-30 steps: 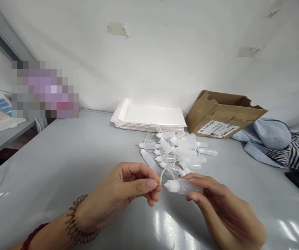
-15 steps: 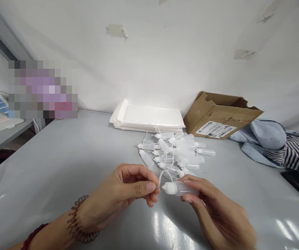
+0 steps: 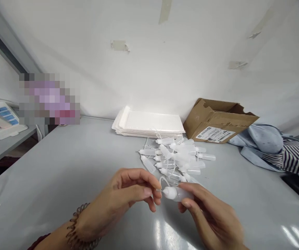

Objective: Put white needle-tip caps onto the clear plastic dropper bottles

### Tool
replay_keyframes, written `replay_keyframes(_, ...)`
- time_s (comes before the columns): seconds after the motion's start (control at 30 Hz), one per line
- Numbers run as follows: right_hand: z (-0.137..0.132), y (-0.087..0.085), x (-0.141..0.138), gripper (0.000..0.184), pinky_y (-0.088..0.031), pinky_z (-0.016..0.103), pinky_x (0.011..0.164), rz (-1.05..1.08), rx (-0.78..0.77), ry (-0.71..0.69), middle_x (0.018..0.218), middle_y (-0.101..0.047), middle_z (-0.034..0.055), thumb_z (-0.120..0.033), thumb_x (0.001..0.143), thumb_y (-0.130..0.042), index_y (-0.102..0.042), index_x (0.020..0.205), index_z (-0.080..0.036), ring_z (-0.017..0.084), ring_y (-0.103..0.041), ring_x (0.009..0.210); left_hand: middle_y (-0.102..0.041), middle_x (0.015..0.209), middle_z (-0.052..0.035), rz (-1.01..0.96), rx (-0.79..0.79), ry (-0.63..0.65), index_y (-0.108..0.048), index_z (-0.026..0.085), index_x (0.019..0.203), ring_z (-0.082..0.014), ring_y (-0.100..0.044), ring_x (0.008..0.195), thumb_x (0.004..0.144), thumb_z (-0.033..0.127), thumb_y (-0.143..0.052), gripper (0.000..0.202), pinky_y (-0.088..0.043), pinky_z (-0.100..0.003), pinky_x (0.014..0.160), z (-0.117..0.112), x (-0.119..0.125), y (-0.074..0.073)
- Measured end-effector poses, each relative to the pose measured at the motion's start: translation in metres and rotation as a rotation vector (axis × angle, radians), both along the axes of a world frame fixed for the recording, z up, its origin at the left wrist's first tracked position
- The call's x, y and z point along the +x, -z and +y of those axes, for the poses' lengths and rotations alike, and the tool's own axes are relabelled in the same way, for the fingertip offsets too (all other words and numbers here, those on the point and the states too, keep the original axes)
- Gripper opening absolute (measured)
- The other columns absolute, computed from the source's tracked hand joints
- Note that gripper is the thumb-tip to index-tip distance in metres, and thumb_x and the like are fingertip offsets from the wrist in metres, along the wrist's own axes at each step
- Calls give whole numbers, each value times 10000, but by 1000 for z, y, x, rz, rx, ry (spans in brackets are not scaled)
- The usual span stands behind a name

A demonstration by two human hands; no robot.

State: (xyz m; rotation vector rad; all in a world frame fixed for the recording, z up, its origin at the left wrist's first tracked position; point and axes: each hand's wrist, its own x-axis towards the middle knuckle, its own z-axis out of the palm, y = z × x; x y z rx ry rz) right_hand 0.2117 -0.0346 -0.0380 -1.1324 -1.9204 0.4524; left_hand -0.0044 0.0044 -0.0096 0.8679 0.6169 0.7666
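My right hand (image 3: 208,211) is shut around a translucent plastic dropper bottle (image 3: 177,193), which lies on its side with its white nozzle pointing left. My left hand (image 3: 125,196) pinches the thin needle tip at the nozzle's end between thumb and fingers. A thin clear loop (image 3: 163,181) arches above the nozzle. Just beyond my hands, a loose pile of similar dropper bottles (image 3: 175,158) lies on the grey table (image 3: 61,166), tangled with thin tethers. A coiled bracelet (image 3: 78,225) circles my left wrist.
A stack of white flat packets (image 3: 149,124) stands behind the pile, with an open cardboard box (image 3: 217,121) tipped on its side to the right. Blue cloth (image 3: 264,146) and striped fabric (image 3: 292,158) lie at the right. A pixelated patch (image 3: 49,99) covers the back left.
My hands and the bottle have shifted slightly left and lower in view. The bottle stays held by the same grip. The whole scene sits lower as the camera tilts up.
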Motion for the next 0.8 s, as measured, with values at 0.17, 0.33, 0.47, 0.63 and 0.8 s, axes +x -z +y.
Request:
replay_keyframes(0.17, 8, 2, -15, 217, -506, 211, 497, 14, 47, -74, 770, -635, 37, -150, 895, -511, -532, 1106, -197, 121, -594, 570, -636, 686, 24, 253, 160, -69, -654, 189, 787, -93, -567, 638, 800, 244, -657, 57, -466, -202, 652, 5, -5, -7)
replay_keyframes(0.33, 37, -12, -34, 208, -522, 232, 579, -122, 12, -277, 844, -620, 67, -259, 920, -498, -529, 1089, -141, 134, -599, 670, -619, 645, 25, 468, 258, -208, -675, 193, 722, -103, -560, 633, 786, 302, -663, 128, -461, -206, 655, 24, -27, -15)
replay_keyframes(0.47, 82, -36, -36, 257, -510, 307, 718, -535, -18, -139, 977, -633, 99, -338, 908, -523, -585, 1047, -131, 198, -595, 864, -638, 694, 9, 635, 268, -466, -687, 203, 750, -141, -570, 709, 736, 359, -695, 156, -470, -236, 692, 48, -57, -10)
replay_keyframes(0.63, 131, -38, -29, 177, -460, 331, 665, -767, -49, 27, 983, -631, 137, -106, 892, -490, -643, 978, -132, 271, -541, 948, -655, 758, -16, 820, 300, -653, -684, 203, 765, -182, -578, 762, 696, 435, -695, 242, -474, -290, 745, 68, -85, 0)
replay_keyframes(0.8, 143, -27, -22, 229, -430, 305, 628, -782, -75, -2, 961, -649, 119, -38, 849, -493, -668, 951, -146, 256, -547, 906, -681, 776, -36, 979, 351, -295, -668, 198, 797, -211, -604, 780, 745, 463, -620, 274, -479, -313, 742, 72, -93, 3)
